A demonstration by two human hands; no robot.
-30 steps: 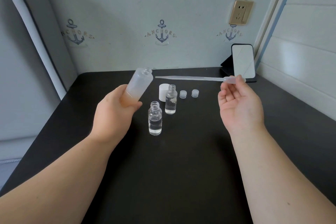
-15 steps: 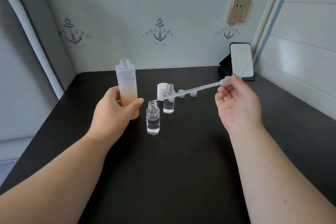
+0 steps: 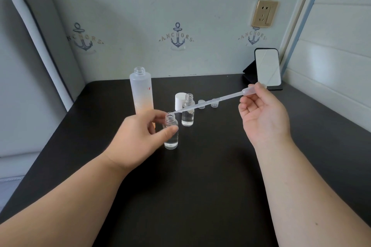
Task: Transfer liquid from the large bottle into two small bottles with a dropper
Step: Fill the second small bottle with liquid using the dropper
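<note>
Left hand: the left hand (image 3: pixel 138 136) sits at about 7 o'clock of the near small bottle (image 3: pixel 171 132), thumb and fingers curled round it, thumb across the front of the glass, fingertips at the neck.
Right hand: the right hand (image 3: pixel 263 118) is raised over the table at 3 o'clock of the bottles, palm turned up, pinching the bulb of the dropper (image 3: pixel 210 100) between thumb and fingers.
Dropper: a long clear pipette, slanting down from the bulb at 2 o'clock to its tip at 8 o'clock; the tip is right at the open mouth of the near small bottle, and I cannot tell whether it is inside the rim.
Near small bottle: upright, uncapped, clear liquid in the lower part.
Far small bottle (image 3: pixel 188 110): upright, uncapped, just beside the near one at 1 o'clock, clear liquid in it; the dropper's stem crosses in front of it.
Large bottle (image 3: pixel 141 91): frosted, orange-tinted toward the bottom, upright and uncapped at 11 o'clock of the left hand, free of both hands.
White cap (image 3: pixel 179 100): stands just behind the far small bottle.
Two small caps (image 3: pixel 201 104): on the table at 3 o'clock of the white cap, near each other.
Table (image 3: pixel 200 186): black top.
Phone (image 3: pixel 267 69): propped on a stand at the far right corner, at 12 o'clock of the right hand.
Socket (image 3: pixel 264 13): gold plate on the wall above the phone.
</note>
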